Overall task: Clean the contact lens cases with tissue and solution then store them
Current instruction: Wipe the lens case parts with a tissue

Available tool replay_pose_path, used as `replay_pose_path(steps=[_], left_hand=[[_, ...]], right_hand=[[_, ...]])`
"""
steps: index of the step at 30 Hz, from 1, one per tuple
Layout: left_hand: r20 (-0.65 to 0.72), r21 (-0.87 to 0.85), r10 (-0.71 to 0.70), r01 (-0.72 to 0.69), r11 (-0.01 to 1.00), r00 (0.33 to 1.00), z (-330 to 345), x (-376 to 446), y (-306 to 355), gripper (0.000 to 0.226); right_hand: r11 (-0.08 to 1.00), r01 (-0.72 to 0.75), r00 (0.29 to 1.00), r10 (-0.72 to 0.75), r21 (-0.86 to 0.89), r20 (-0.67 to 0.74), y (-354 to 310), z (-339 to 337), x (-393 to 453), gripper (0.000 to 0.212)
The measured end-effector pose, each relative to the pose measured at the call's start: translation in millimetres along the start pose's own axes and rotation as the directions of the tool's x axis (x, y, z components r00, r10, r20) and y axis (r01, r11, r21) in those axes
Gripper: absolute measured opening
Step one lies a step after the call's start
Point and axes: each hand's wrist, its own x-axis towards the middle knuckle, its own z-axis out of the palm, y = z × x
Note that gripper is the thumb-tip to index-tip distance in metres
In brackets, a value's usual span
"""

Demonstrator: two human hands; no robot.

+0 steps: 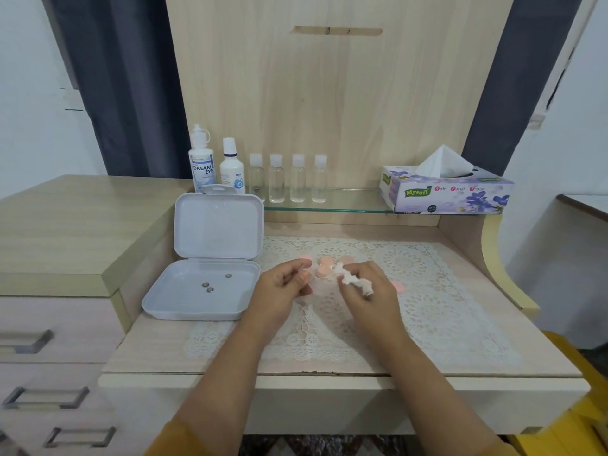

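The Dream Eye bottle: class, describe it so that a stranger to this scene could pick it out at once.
Find the glass shelf against the wooden back panel, with the tissue box at its right end. Six bottles line the shelf; the Dream Eye bottle is leftmost, behind the open white box. It is the tallest, opaque white with a blue label, unlike the four clear bottles.

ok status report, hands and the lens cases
Right hand grips crumpled tissue. Left hand pinches a pink piece. Peach lens case on doily, between hands. Nothing blocking.
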Motion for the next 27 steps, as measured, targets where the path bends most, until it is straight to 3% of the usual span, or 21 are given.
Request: replay_pose_path(steps=[2, 8, 11, 14, 16, 20, 27], left_hand=[[0.007, -0.001, -0.004, 0.004, 1.0, 1.0, -0.1, -0.7, -0.1, 0.021], [0.026, -0.003, -0.012, 0.012, 1.0, 1.0, 0.6, -1.8, 1.6, 0.017], [0.004, -0.03, -0.016, 0.016, 0.999, 1.0, 0.3, -1.4, 1.8, 0.014], [-0.015, -0.054, -0.014, 0.013, 0.998, 1.0, 0.3, -1.8, 2.0, 0.012], [-0.016, -0.058, -0.018, 0.017, 0.998, 1.0, 1.4, -2.5, 2.6, 0.013], [0.025, -0.062, -0.024, 0.025, 0.998, 0.999, 2.7, -3.8, 5.5, 0.012], [-0.015, -0.048, -0.027, 0.026, 0.999, 1.0, 1.8, -3.0, 4.4, 0.01]], right_hand=[[1.0, -0.004, 1.0, 0.004, 0.018, -0.011, 0.6, -0.5, -0.5, 0.025], [0.985, 0.108, 0.978, -0.082, -0.131, 0.191, 3.3, 1.2, -4.4, 0.025], [0.966, 0.151, 0.973, -0.108, -0.209, 0.203, 6.6, 3.4, -4.8, 0.015], [0.935, 0.195, 0.97, -0.137, -0.297, 0.202, 8.0, 6.3, -5.8, 0.018], [0.953, 0.157, 0.978, -0.113, -0.258, 0.176, 5.5, 5.5, -5.7, 0.015], [0.996, -0.086, 0.988, 0.086, -0.002, 0.126, -2.3, -1.4, -4.2, 0.015], [0.998, -0.016, 0.977, 0.029, -0.06, 0.213, -3.3, 1.1, -5.5, 0.024]])
